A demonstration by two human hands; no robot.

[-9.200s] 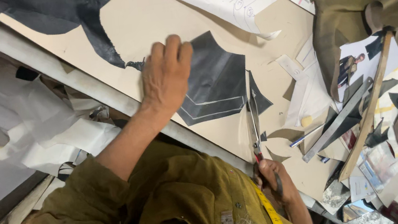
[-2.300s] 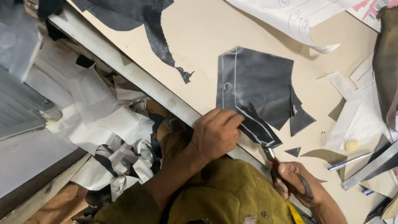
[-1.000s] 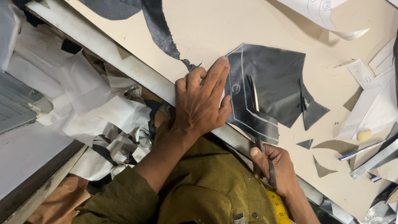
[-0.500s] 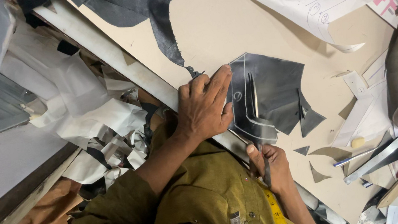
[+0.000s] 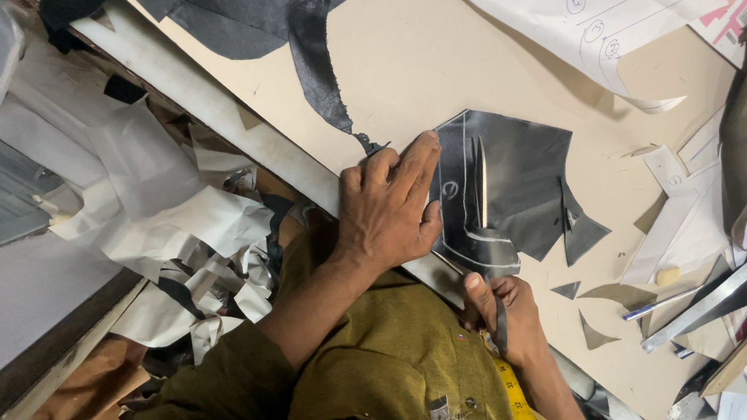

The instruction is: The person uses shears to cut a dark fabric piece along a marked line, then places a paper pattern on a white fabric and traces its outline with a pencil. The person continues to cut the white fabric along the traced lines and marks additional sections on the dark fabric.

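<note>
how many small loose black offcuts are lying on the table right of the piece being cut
3, possibly more hidden in the clutter at right. One small triangle lies just right of the right hand, a broader scrap beside it, and a pointed sliver lower down on the table.

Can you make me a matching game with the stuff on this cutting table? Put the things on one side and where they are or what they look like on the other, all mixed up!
Things:
1. left hand
2. right hand
3. black leather piece
4. white paper sheet

Places or looks:
A. lies at the top of the table with pencil lines and circled marks on it
B. pressed flat on the edge of the black piece
C. has pale outlines drawn on it
D. grips a thin cutting tool near the table edge

Pairs: 1-B, 2-D, 3-C, 4-A
</note>
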